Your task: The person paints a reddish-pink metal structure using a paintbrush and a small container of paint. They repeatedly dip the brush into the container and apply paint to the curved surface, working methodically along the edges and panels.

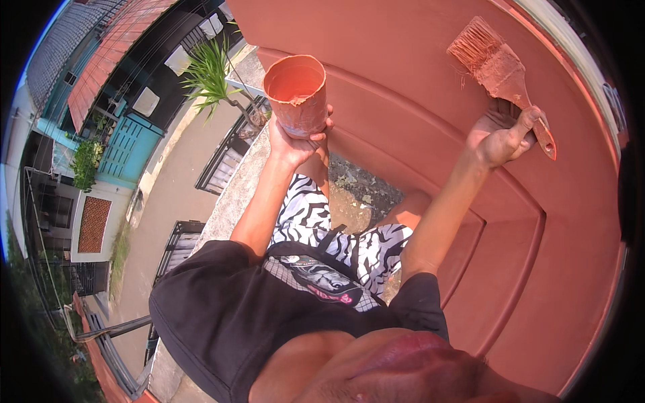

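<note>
My left hand (pixel 293 146) is wrapped round the lower part of a paint-smeared cup (pixel 301 115), tilted so its mouth and the orange-red paint inside show. Out to the right, my right hand (pixel 505 138) grips a wide paintbrush (pixel 500 70) by its handle, thumb across it. Thick reddish paint coats the brush's bristles and ferrule, and the bristles point up and to the left. Behind the brush stands a terracotta-red wall (pixel 403 54) with raised moulding bands; I cannot tell whether the bristles touch it.
A narrow concrete ledge (pixel 225 208) runs along my left side. Beyond and below it lie a paved street (pixel 164 191), a turquoise gate (pixel 127 149) and houses. A spiky-leaved plant (pixel 209 70) grows near the ledge. Rough, debris-strewn ground (pixel 366 191) shows between my legs and the wall.
</note>
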{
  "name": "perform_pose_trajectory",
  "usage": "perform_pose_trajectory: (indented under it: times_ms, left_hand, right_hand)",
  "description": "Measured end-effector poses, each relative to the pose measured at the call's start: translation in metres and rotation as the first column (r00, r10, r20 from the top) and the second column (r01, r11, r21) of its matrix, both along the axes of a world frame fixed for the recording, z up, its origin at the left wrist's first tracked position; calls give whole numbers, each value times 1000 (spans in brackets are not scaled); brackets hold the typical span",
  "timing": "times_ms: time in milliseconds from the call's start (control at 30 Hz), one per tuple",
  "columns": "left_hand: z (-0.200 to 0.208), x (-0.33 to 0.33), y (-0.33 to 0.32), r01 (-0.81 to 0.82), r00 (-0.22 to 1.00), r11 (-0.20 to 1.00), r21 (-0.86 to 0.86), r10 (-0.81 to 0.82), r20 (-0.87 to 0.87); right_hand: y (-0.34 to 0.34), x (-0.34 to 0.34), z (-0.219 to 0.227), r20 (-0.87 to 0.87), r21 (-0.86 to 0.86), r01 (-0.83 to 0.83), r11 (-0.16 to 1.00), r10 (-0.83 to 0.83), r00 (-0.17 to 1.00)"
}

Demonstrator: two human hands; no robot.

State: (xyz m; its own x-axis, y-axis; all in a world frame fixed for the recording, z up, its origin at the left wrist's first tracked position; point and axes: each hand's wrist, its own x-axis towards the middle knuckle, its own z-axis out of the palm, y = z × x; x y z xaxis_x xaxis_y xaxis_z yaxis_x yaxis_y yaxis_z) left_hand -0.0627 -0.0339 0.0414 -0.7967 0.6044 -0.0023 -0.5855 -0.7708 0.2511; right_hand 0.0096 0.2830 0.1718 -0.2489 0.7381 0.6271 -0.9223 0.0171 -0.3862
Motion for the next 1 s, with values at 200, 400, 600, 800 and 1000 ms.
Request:
perform_pose_trajectory:
  times_ms: [200,400,600,800,1000]
  left_hand:
    - [-9,7,18,70,997,997,11,-70,31]
    - [2,11,55,219,975,975,36,-220,38]
    - [0,17,70,293,955,954,66,-296,36]
    - [-5,19,59,287,957,956,57,-288,18]
    - [-10,8,53,276,959,957,90,-280,43]
  right_hand:
    - [25,70,-18,-43,-317,62,946,-80,996]
    - [56,118,7,-111,-286,141,948,-179,978]
    - [42,87,29,-29,-39,107,994,-108,994]
    - [26,49,29,-26,320,425,847,-440,898]
    - [52,77,25,17,373,558,741,-607,794]
